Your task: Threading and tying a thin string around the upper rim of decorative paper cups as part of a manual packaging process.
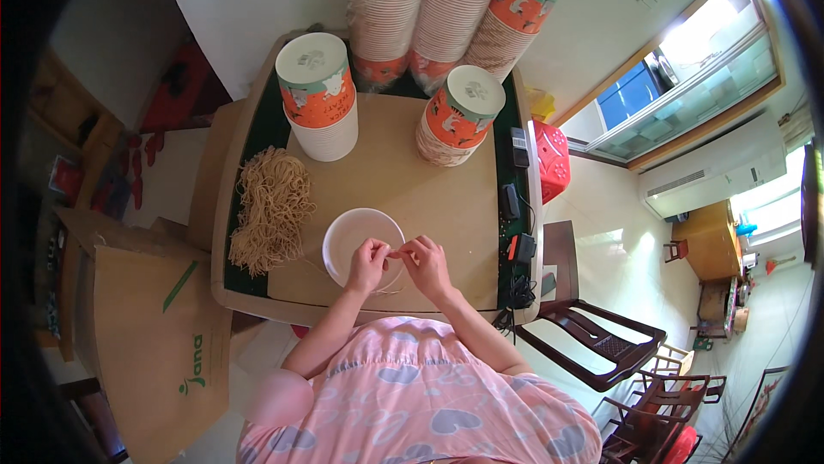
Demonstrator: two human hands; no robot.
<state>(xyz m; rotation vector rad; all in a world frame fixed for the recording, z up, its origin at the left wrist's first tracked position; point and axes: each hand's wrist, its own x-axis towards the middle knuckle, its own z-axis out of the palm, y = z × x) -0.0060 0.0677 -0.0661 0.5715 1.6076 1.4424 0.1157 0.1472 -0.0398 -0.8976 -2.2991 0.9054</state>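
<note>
One left hand [367, 265] and one right hand [427, 266], bare, pinch close together over a round white bowl [343, 237]; what, I cannot tell

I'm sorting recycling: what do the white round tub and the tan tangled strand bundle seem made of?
White round tub: probably smooth paperboard or plastic, from its even white interior.
Tan tangled strand bundle: perhaps matte paper cord or natural twine, from its dull, thin loops.

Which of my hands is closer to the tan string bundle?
Left. Your left hand is over the white bowl, right of the tan string bundle; your right hand is farther off to the right.
</note>
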